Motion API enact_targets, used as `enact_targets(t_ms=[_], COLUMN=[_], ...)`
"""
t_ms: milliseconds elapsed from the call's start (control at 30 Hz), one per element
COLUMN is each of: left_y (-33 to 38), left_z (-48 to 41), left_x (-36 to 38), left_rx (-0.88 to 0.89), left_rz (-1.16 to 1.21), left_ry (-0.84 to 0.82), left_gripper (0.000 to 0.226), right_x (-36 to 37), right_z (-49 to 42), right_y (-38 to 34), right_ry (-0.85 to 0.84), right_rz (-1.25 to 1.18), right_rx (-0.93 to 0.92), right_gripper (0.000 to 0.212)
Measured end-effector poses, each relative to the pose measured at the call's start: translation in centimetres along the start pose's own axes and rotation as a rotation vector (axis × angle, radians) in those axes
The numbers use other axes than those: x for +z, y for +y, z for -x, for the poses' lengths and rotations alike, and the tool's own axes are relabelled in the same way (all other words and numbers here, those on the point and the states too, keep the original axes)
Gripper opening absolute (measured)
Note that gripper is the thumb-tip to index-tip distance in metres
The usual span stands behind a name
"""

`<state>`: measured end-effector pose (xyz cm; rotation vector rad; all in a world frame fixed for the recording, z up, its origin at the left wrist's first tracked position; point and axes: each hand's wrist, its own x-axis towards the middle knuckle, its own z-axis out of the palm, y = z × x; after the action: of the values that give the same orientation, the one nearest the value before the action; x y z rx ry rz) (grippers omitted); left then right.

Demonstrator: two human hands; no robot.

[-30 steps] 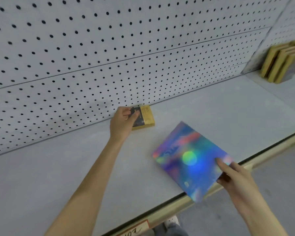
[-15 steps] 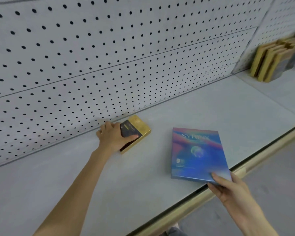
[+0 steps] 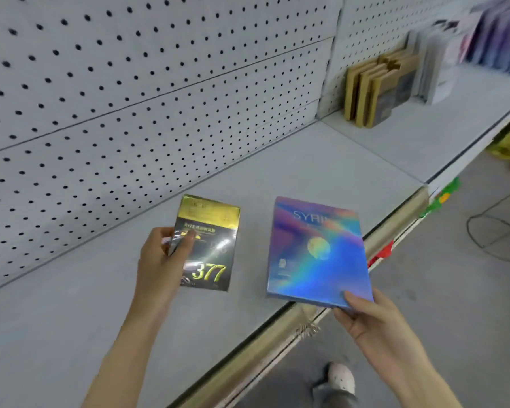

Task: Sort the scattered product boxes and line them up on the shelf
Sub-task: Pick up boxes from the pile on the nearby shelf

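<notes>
The left hand [image 3: 159,260] gripped a small rectangular box [image 3: 209,245] by its left edge, thumb curled across the front and fingers behind. The box was wrapped in glossy film that caught the light; its top band was metallic gold, the rest black, with "377" in large yellow-gold numerals near the bottom. It was held face up to the camera over the middle of the shelf [image 3: 71,304], though whether its lower edge touched the surface could not be told.

The right hand [image 3: 374,322] pinched the near right corner of a larger, flat holographic box [image 3: 315,251], thumb on top. Its face shimmered blue, purple and pink with a pale round mark at the centre and the letters "SYRI" near the top. It hung just beside the smaller box, its near end over the shelf's dull brass-coloured metal front rail [image 3: 248,357].

The shelf was a smooth, matt grey sheet, backed by white pegboard [image 3: 130,83] with regular dark holes. Far to the right, a row of thin tan cardboard boxes [image 3: 371,89] stood upright against the pegboard, with blurred pale boxes [image 3: 436,75] beyond them.
</notes>
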<state>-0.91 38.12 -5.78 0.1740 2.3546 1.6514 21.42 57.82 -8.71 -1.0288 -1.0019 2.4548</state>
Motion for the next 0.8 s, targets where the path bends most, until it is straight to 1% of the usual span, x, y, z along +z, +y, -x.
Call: enact_targets(t_ms=[67,100,200,300,400,467,500,533,633,667,733,800], left_y=[2.3,3.1,6.0,8.8,11.8,13.3,13.9,14.4,15.6,15.9,16.6,17.1], left_z=[1.7,2.3,4.0,5.3,6.4,6.4,6.1,5.7,3.8,3.1,1.5,-0.7], left_x=[4.8,7.5,16.1,24.1,30.7,33.9,35.3,36.5,39.7,40.8,42.8,44.8], left_rx=[-0.074,-0.089,-0.092,-0.136,-0.175,-0.178,-0.18,-0.184,-0.199,-0.191,-0.158,-0.125], left_rz=[0.154,0.188,0.302,0.376,0.415,0.42,0.423,0.432,0.465,0.462,0.444,0.433], left_ry=[-0.061,-0.083,-0.104,-0.161,-0.208,-0.197,-0.192,-0.187,-0.155,-0.149,-0.119,-0.091], left_gripper=[0.013,0.012,0.019,0.023,0.023,0.024,0.024,0.023,0.018,0.016,0.015,0.015], right_x=[-2.8,-4.4,-9.6,-15.2,-19.6,-21.1,-21.4,-21.6,-22.0,-22.2,-22.8,-23.4], right_z=[-1.2,-2.0,-3.7,-4.2,-4.9,-6.1,-7.0,-7.9,-11.4,-12.7,-15.6,-18.5], right_y=[-2.5,-4.0,-9.9,-16.6,-23.3,-27.6,-29.6,-31.6,-36.6,-37.8,-40.0,-42.2], right_ry=[-0.043,-0.062,-0.124,-0.117,-0.125,-0.167,-0.186,-0.192,-0.136,-0.112,-0.057,-0.035], right_rz=[-0.01,-0.002,0.048,0.09,0.121,0.139,0.135,0.115,0.006,-0.031,-0.085,-0.057], right_rx=[0.009,0.012,-0.011,-0.053,-0.088,-0.101,-0.109,-0.116,-0.119,-0.1,-0.066,-0.064], right_gripper=[0.099,0.1,0.112,0.116,0.119,0.116,0.111,0.102,0.049,0.04,0.033,0.031])
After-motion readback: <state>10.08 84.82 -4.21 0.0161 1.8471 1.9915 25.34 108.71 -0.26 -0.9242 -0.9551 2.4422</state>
